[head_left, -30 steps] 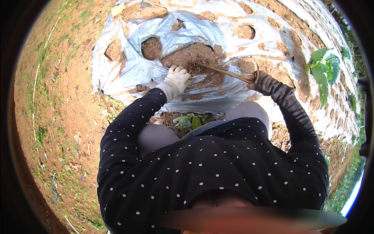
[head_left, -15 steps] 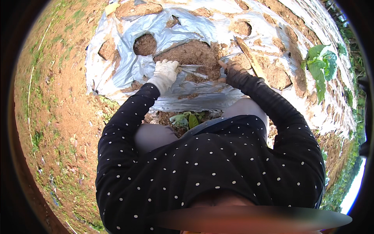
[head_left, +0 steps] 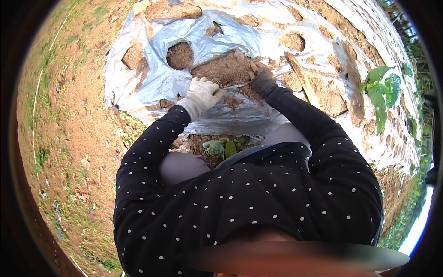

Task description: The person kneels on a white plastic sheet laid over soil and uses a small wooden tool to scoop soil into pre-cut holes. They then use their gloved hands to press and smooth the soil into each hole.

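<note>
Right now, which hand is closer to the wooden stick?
Right: the right hand is just left of the wooden stick, not touching it; the left hand is farther left.

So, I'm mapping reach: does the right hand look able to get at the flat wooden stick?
Probably yes: the flat wooden stick lies right of the right hand, with no obstacle between them, though the hand seems busy with the plastic film.

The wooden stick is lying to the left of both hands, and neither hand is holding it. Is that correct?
Not quite; the side is wrong. The head view shows the wooden stick lying to the right of both the left hand and right hand, with neither holding it.
</note>
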`<action>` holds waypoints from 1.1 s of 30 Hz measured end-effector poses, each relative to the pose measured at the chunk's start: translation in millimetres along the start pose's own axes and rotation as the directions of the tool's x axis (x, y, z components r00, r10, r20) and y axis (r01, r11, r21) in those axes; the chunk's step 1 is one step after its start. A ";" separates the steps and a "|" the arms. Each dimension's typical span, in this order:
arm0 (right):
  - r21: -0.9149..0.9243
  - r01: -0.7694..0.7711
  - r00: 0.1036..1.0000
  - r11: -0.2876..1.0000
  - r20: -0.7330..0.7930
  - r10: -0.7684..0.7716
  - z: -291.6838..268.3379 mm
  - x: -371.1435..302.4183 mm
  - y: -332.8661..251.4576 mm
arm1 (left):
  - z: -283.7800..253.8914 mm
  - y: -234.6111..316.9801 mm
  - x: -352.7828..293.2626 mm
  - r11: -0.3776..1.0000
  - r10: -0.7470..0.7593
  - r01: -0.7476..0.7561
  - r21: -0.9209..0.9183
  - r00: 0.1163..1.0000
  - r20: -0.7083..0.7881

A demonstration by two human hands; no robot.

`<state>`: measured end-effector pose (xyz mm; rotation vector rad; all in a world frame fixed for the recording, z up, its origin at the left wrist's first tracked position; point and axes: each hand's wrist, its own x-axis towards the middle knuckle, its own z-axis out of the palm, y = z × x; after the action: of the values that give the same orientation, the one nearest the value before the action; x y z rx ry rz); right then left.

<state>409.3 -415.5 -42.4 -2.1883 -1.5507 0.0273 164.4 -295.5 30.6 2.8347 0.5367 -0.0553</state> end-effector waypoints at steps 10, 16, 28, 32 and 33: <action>0.117 0.276 0.917 0.954 0.265 -0.298 7.7 31.4 -43.7 | -13.3 -14.6 -10.6 0.999 0.032 -0.031 0.012 0.987 -0.155; 0.044 0.107 0.961 0.993 0.252 -0.115 1.5 46.6 -46.9 | 14.6 -50.4 -15.7 0.996 -0.072 0.085 -0.007 0.799 -0.598; -0.023 0.312 0.896 0.950 0.340 -0.286 6.4 72.0 -86.4 | 77.0 -78.6 -8.9 0.964 -0.265 0.228 -0.137 0.847 -0.460; -0.064 0.436 0.806 0.898 0.471 -0.358 8.2 68.2 -94.8 | 62.5 -69.7 -8.6 0.959 -0.249 0.283 0.024 0.880 -0.405; -0.044 0.434 0.786 0.900 0.507 -0.355 5.0 62.3 -89.5 | 59.4 -67.8 -8.5 0.958 -0.257 0.286 0.023 0.891 -0.374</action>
<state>351.0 -334.2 1.5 -2.0131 -2.3527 0.3642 132.4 -252.8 -42.4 2.8323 1.0307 0.4225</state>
